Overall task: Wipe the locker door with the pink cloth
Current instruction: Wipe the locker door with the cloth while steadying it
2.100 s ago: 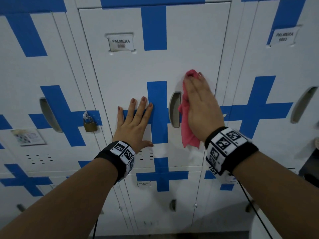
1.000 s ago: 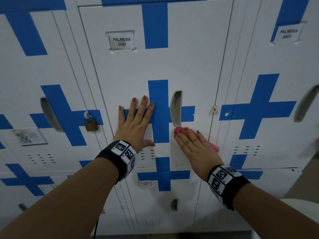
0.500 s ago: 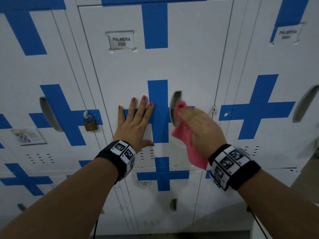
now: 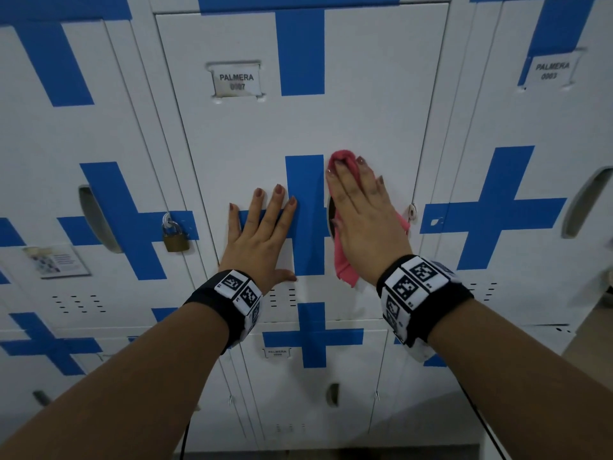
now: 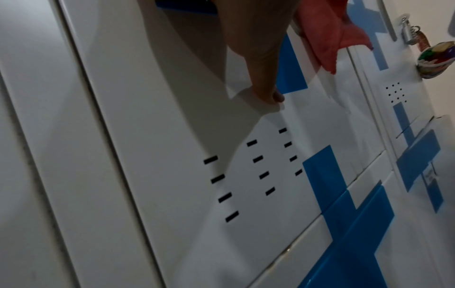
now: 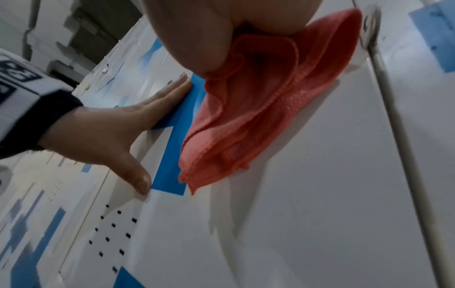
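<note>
The white locker door (image 4: 365, 111) carries a blue cross and the label PALMERA 0007. My left hand (image 4: 265, 227) lies flat on it, fingers straight over the cross's left arm; the right wrist view shows the left hand (image 6: 110, 132) from the side. My right hand (image 4: 360, 210) presses the pink cloth (image 4: 345, 267) flat against the door just right of the cross, covering most of the handle recess. Cloth bunches above the fingertips and hangs below the palm. The pink cloth (image 6: 258, 117) droops from under the palm, and the pink cloth (image 5: 327, 39) also shows beyond my left thumb (image 5: 258, 68).
A brass padlock (image 4: 175, 239) hangs on the left locker, with a paper notice (image 4: 54, 260) below it. Vent slots (image 5: 246, 171) sit under my left hand. A lower locker (image 4: 315, 393) is beneath. A lock with a colourful keychain (image 5: 435, 58) hangs on a locker to the right.
The right hand with the cloth swept down the door to below the handle, then back up; it now presses higher, over the handle recess. The left hand has stayed put.
</note>
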`<state>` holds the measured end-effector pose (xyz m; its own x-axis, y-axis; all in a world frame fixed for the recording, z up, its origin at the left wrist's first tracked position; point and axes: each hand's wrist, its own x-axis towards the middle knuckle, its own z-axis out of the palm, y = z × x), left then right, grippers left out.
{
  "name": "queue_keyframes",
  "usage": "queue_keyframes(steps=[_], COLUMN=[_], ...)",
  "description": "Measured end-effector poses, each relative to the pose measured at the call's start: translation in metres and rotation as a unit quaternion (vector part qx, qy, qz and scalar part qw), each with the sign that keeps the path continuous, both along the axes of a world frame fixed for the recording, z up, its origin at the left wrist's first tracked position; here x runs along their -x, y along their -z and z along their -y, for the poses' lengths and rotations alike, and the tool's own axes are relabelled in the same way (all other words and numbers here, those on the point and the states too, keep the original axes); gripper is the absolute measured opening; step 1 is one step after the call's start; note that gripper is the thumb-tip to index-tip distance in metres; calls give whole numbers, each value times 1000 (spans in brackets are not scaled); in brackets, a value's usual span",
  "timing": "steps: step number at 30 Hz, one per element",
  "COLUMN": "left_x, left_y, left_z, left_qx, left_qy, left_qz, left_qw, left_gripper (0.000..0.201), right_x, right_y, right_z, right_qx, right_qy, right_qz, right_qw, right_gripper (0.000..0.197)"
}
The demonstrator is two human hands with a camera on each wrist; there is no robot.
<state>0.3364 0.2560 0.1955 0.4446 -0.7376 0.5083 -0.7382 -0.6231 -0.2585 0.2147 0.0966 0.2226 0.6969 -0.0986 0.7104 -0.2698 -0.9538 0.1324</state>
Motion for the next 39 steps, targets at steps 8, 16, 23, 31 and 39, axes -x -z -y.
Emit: queue_keyframes(steps=[8,16,23,31,39], left_x=[1,1,1,2,3], left_y=[0,1,1,0,-1], left_z=[0,0,0,0,0], left_qx=[5,6,8,-2,-2], left_qy=[1,-2,-3,-6,-6], left_qz=[4,10,10,-1,-4], left_qw=[1000,1000,1000,1000,1000], left_gripper=[141,142,144,142,141], right_x=[8,17,26,37,53], right_y=[11,33,52,78,99], right_z=[4,7,16,33,41], right_qx=[85,157,199,189,102], right_qy=[-25,-14,-35,-62,-14], right_qz=[-59,-125,-159,-158,-123], right_qw=[994,980,966,967,987], right_gripper=[76,72,67,77,77])
